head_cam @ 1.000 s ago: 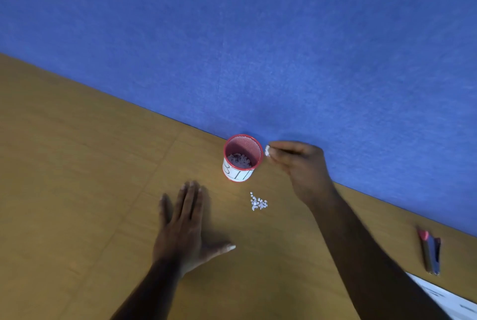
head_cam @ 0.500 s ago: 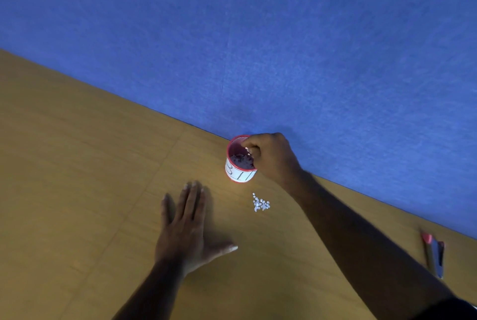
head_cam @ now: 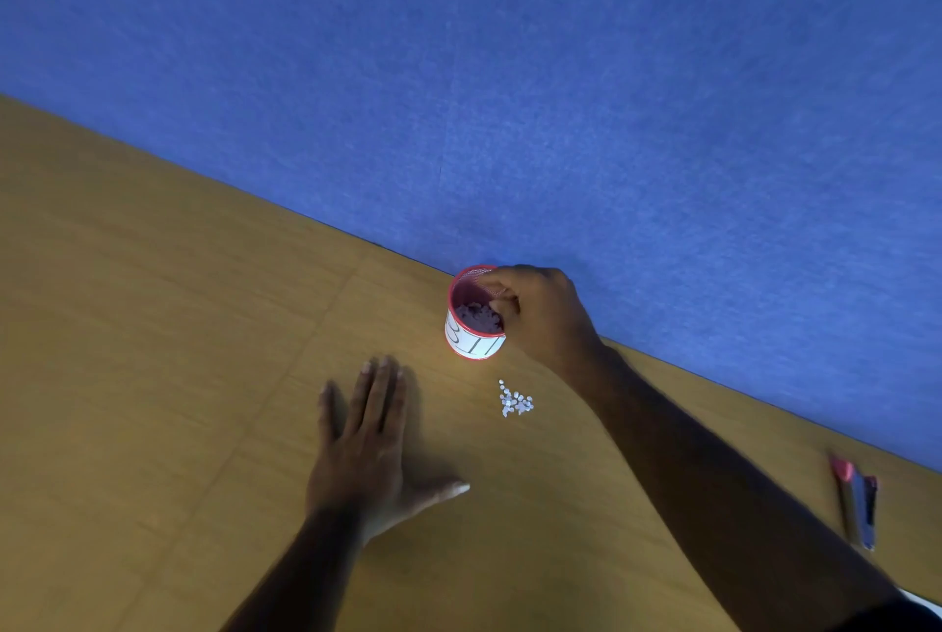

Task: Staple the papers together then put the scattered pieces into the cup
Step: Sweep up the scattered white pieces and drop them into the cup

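Observation:
A red mesh cup with a white label stands on the wooden table, close to the blue wall. Small pale pieces lie inside it. My right hand hovers over the cup's right rim, its curled fingertips bunched and dipping into the mouth; no piece shows between them. A small heap of white paper pieces lies on the table just in front of the cup. My left hand rests flat on the table left of the heap, fingers straight and thumb spread.
A red and dark stapler lies on the table at the far right. A white paper corner shows at the bottom right edge. The blue wall rises along the table's far edge.
My right hand, pinching white pieces beside the cup a second ago, has moved left over the rim and lowered its fingertips into the cup. The left hand has stayed put.

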